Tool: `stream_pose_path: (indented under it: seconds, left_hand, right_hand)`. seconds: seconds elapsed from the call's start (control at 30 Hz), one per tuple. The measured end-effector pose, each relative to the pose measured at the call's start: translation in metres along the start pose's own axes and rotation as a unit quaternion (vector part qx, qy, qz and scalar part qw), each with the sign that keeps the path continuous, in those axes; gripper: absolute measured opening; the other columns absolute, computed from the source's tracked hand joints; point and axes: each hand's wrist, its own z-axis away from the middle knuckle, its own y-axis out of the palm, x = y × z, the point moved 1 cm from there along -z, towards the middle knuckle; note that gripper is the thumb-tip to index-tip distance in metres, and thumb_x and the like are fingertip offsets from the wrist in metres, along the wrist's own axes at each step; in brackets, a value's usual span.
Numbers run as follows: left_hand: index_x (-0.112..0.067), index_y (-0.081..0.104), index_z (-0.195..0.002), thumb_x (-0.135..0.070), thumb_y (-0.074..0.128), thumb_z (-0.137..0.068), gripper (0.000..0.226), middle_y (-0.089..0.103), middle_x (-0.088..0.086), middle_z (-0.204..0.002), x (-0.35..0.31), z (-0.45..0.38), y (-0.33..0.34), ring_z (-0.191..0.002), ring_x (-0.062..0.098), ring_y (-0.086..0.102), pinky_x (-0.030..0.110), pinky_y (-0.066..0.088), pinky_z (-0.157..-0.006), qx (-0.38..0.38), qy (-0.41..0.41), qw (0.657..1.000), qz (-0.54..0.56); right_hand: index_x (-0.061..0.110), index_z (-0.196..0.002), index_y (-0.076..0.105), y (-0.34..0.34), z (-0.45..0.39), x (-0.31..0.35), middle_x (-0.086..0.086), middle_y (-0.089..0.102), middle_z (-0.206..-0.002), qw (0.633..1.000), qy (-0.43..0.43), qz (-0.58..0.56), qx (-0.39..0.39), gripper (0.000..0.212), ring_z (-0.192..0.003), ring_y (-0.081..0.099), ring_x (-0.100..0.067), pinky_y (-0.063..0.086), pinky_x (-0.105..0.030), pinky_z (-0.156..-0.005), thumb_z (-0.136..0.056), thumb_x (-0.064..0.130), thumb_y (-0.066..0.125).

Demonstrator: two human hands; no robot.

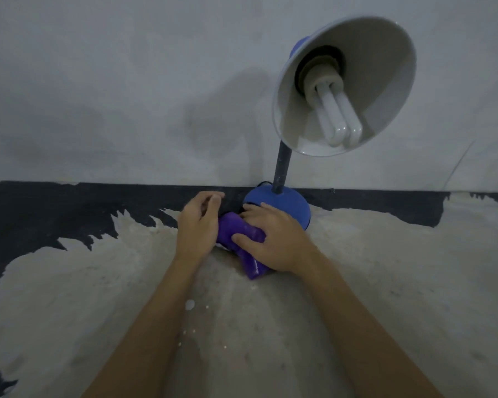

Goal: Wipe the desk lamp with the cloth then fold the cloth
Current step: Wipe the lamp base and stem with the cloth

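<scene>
- Cloth [240, 237] bunched on the desk [385, 282] near the middle of the back edge, touching the front of the lamp base [285, 203].
- Right hand [273, 239] flat on top of the cloth, fingers [252, 209] spread and pressing down, tips reaching the foot of the base.
- Left hand [197, 225] just beside the cloth on its left, fingers loosely curled; hard to tell from this angle whether pinching a fold or holding nothing.
- Desk lamp [345, 84] upright at the back edge against the wall [127, 81], shade tilted toward the camera, bulb [338, 119] showing.
- Progress, as a guess: wiping likely around the base or just finished; cloth rumpled, not yet folded flat, so folding remains.
- Plenty of open desk toward the front edge and both sides for spreading the cloth; tight only behind, with wall and lamp neck [282, 168] close.
</scene>
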Motion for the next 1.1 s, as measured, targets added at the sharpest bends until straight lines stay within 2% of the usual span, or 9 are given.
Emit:
stream_pose_path:
  seconds: [0.13,0.33,0.5,0.63,0.7,0.77,0.87,0.93,1.1]
  left_hand:
    - [-0.011,0.072,-0.103,-0.011,0.056,-0.102,0.016,0.069,-0.008,-0.092,-0.002,0.001,0.0,-0.078,-0.017,0.06,0.002,0.044,-0.068,0.005,0.01,1.0,0.008]
    - [-0.016,0.071,-0.099,-0.008,0.059,-0.099,0.014,0.068,-0.007,-0.084,-0.002,0.001,-0.002,-0.07,-0.012,0.059,0.002,0.041,-0.065,0.014,0.007,1.0,-0.002]
    - [-0.012,0.073,-0.102,-0.009,0.061,-0.098,0.013,0.07,0.0,-0.089,0.0,0.0,-0.002,-0.08,0.006,0.062,0.003,0.042,-0.067,0.02,0.007,1.0,-0.013]
    - [-0.013,0.072,-0.102,-0.01,0.061,-0.098,0.012,0.069,-0.001,-0.086,0.002,0.0,-0.001,-0.081,0.011,0.063,0.005,0.044,-0.067,0.033,0.007,0.999,-0.019]
    - [-0.012,0.072,-0.102,-0.01,0.061,-0.099,0.012,0.069,-0.002,-0.086,0.002,0.0,0.001,-0.08,0.012,0.063,0.011,0.048,-0.07,0.044,0.003,0.999,-0.017]
    - [-0.013,0.072,-0.102,-0.01,0.061,-0.099,0.012,0.068,-0.005,-0.086,0.002,0.001,0.001,-0.08,0.009,0.063,0.012,0.049,-0.071,0.052,0.002,0.999,-0.014]
    - [-0.016,0.071,-0.1,-0.008,0.061,-0.099,0.013,0.069,-0.005,-0.088,-0.001,0.003,-0.001,-0.081,0.003,0.063,0.005,0.046,-0.069,0.051,0.011,0.999,0.003]
    - [-0.018,0.072,-0.099,-0.008,0.062,-0.098,0.015,0.071,-0.004,-0.09,-0.006,0.005,-0.003,-0.082,0.006,0.065,0.008,0.048,-0.071,0.064,0.005,0.998,0.026]
    - [-0.024,0.074,-0.104,-0.016,0.068,-0.096,0.012,0.075,-0.01,-0.098,-0.031,0.013,-0.004,-0.093,0.005,0.07,0.02,0.054,-0.081,0.2,-0.018,0.978,0.059]
  right_hand:
    - [0.018,-0.125,0.069,-0.006,0.023,-0.003,0.0,0.067,-0.134,0.999,0.002,0.017,-0.032,0.05,-0.133,0.054,-0.015,0.044,-0.039,-0.11,-0.091,0.052,0.056]
    - [0.014,-0.105,0.077,-0.019,0.048,-0.016,-0.001,0.077,-0.113,0.993,0.018,0.025,-0.113,0.042,-0.094,0.074,-0.022,0.061,-0.036,-0.08,-0.086,0.047,0.059]
    - [0.017,-0.112,0.072,-0.021,0.053,-0.042,0.005,0.075,-0.103,0.984,0.088,-0.034,-0.152,0.036,-0.084,0.07,-0.017,0.048,-0.022,-0.074,-0.093,0.042,0.056]
    - [0.023,-0.137,0.056,-0.015,0.047,-0.059,0.002,0.066,-0.124,0.975,0.134,-0.122,-0.129,0.038,-0.109,0.06,-0.016,0.045,-0.031,-0.093,-0.105,0.038,0.045]
    - [0.025,-0.14,0.052,-0.015,0.044,-0.064,0.001,0.065,-0.126,0.963,0.168,-0.164,-0.131,0.036,-0.11,0.059,-0.017,0.044,-0.033,-0.094,-0.107,0.036,0.042]
    - [0.025,-0.13,0.056,-0.016,0.042,-0.065,0.005,0.067,-0.111,0.951,0.185,-0.202,-0.144,0.027,-0.097,0.062,-0.014,0.044,-0.03,-0.084,-0.107,0.032,0.042]
    - [0.029,-0.099,0.057,-0.019,0.044,-0.062,0.012,0.062,-0.086,0.936,0.193,-0.223,-0.193,0.008,-0.075,0.058,0.004,0.041,-0.014,-0.065,-0.103,0.024,0.052]
    - [0.029,-0.086,0.055,-0.027,0.049,-0.059,0.009,0.062,-0.079,0.92,0.19,-0.248,-0.236,0.017,-0.068,0.058,0.006,0.043,-0.008,-0.059,-0.095,0.016,0.064]
    - [0.017,-0.085,0.06,-0.06,0.056,-0.044,-0.006,0.068,-0.085,0.908,0.144,-0.339,-0.201,0.018,-0.082,0.067,-0.022,0.055,-0.037,-0.074,-0.073,0.015,0.074]
